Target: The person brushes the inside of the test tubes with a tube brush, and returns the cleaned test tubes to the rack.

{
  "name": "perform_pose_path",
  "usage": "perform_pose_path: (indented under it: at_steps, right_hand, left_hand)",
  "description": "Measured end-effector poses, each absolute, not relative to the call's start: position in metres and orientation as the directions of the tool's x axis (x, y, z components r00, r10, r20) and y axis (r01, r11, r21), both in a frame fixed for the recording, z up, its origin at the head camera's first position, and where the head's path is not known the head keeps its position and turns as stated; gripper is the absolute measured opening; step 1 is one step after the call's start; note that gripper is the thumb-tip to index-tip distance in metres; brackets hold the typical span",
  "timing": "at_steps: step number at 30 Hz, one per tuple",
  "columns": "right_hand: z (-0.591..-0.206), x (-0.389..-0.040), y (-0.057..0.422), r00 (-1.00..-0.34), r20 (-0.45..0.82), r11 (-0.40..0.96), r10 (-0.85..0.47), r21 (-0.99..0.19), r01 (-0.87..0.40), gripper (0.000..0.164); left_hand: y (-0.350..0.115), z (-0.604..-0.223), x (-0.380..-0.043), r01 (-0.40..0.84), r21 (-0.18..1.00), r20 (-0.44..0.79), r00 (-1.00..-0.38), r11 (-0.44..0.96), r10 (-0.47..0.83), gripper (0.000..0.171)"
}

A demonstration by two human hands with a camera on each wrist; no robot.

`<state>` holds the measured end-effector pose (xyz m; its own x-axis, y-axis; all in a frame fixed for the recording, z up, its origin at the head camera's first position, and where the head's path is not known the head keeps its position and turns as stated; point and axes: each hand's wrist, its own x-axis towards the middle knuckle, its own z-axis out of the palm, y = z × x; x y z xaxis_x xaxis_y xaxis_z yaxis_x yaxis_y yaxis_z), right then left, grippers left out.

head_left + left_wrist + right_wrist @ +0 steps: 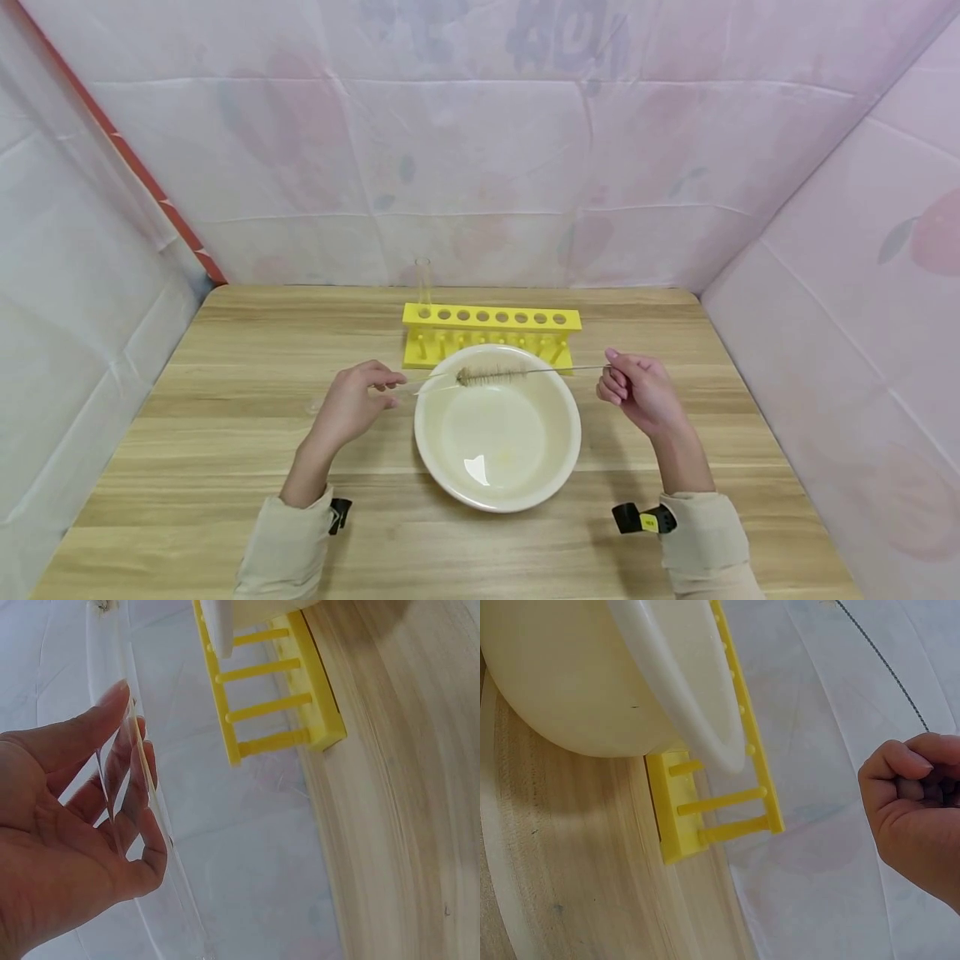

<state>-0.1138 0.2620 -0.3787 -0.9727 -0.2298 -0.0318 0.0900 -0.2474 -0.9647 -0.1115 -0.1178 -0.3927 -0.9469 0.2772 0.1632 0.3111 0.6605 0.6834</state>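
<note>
Over the basin, my left hand [352, 404] pinches a clear glass test tube [437, 384] between thumb and fingers; the left wrist view shows the tube [184, 889] running past the fingertips. My right hand [636, 387] grips the twisted wire handle [885, 664] of a test tube brush [491, 377], fingers curled round its end. The brush lies nearly level, its bristles above the basin's far half and their left end right at the tube's mouth. Below is a cream basin [423, 450] holding clear liquid.
Behind the basin stands a yellow test tube rack [491, 317], partly hidden by the rim. One upright glass tube [423, 283] stands in its leftmost hole. The wooden table [247, 358] is bounded by patterned cloth walls [480, 167] at the back and sides.
</note>
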Motion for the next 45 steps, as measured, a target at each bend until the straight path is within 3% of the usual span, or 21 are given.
perform_pose_path:
  at_steps: [18, 33, 45]
  right_hand:
    - [-0.378, -0.114, 0.254, -0.968, -0.017, -0.212, -0.252, -0.975, 0.072, 0.046]
    - [-0.375, -0.120, 0.220, -0.970, 0.001, -0.217, -0.243, -0.975, 0.053, 0.045]
    - [-0.386, -0.115, 0.176, -0.966, -0.009, -0.010, -0.260, -1.000, 0.012, 0.048]
  left_hand:
    - [-0.115, -0.391, -0.112, 0.342, 0.737, 0.184, -0.932, 0.583, 0.314, 0.026]
    - [-0.084, -0.370, -0.122, 0.334, 0.709, 0.170, -0.936, 0.620, 0.309, 0.028]
    - [-0.051, -0.365, -0.116, 0.321, 0.757, 0.117, -0.923, 0.569, 0.366, 0.025]
